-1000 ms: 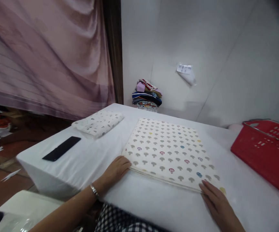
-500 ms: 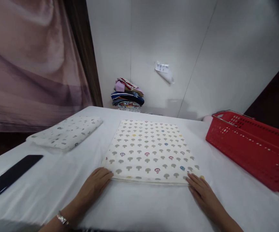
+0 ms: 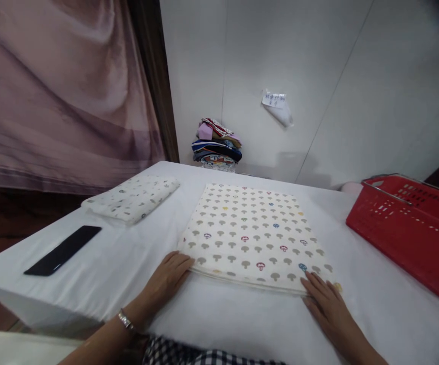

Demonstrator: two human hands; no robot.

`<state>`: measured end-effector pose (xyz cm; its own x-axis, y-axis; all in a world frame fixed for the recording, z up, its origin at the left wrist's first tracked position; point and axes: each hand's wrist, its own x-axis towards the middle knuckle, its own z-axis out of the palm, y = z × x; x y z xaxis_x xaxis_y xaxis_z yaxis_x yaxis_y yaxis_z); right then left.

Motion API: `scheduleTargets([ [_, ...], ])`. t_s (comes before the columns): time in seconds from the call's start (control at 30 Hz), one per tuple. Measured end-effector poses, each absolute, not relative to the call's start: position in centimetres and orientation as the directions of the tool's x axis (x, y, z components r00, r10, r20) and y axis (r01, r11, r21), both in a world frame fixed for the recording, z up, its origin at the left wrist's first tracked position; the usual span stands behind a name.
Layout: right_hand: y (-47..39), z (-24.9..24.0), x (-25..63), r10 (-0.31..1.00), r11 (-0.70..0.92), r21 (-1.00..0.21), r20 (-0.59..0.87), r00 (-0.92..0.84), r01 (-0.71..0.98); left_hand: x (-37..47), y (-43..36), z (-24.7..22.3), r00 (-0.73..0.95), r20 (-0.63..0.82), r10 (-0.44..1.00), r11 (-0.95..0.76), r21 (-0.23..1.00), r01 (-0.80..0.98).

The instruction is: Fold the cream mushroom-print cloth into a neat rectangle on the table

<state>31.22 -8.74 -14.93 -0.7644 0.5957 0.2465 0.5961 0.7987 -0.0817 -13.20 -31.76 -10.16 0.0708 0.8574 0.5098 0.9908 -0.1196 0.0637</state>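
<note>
A folded cream cloth with a mushroom print (image 3: 250, 233) lies flat before me on the white-covered table (image 3: 238, 319). My left hand (image 3: 172, 274) rests on its near left corner, fingers stretched out and lying flat. On the near right corner, my right hand (image 3: 326, 299) lies with its fingers extended over the edge. Neither hand grips the cloth. The near edge between them shows stacked layers. A metal bracelet (image 3: 125, 319) circles my left wrist.
Another folded printed cloth (image 3: 132, 197) lies at the table's left, with a black phone-like slab (image 3: 65, 251) nearer me. A red plastic basket (image 3: 405, 238) stands at the right. Behind the table rises a pile of folded fabrics (image 3: 217, 144) by the wall.
My view has turned left and tilted a little, so things appear further right and checked fabric shows at the bottom. Both hands stay at the cloth's near corners.
</note>
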Motion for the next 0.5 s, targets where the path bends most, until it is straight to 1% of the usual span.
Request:
scheduleTargets([
  [0.17,-8.8,-14.9,31.2,0.605,0.793,-0.110,0.245,-0.757,0.599,-13.7,-31.8,-10.2,0.075,0.500,0.863,-0.129,0.075,0.989],
  [0.3,-8.6,-15.1,32.9,0.621,0.776,-0.109,0.309,-0.721,0.621,-13.9,-31.6,-10.4,0.083,0.543,0.836,-0.143,0.068,0.987],
  [0.4,-8.2,-15.5,34.9,0.592,0.793,-0.100,0.362,-0.720,0.601,-14.0,-31.6,-10.5,0.076,0.555,0.828,-0.146,0.083,0.986],
  [0.5,-7.8,-15.8,36.5,0.573,0.804,-0.085,0.372,-0.730,0.588,-14.2,-31.7,-10.7,0.065,0.563,0.824,-0.140,0.090,0.986],
])
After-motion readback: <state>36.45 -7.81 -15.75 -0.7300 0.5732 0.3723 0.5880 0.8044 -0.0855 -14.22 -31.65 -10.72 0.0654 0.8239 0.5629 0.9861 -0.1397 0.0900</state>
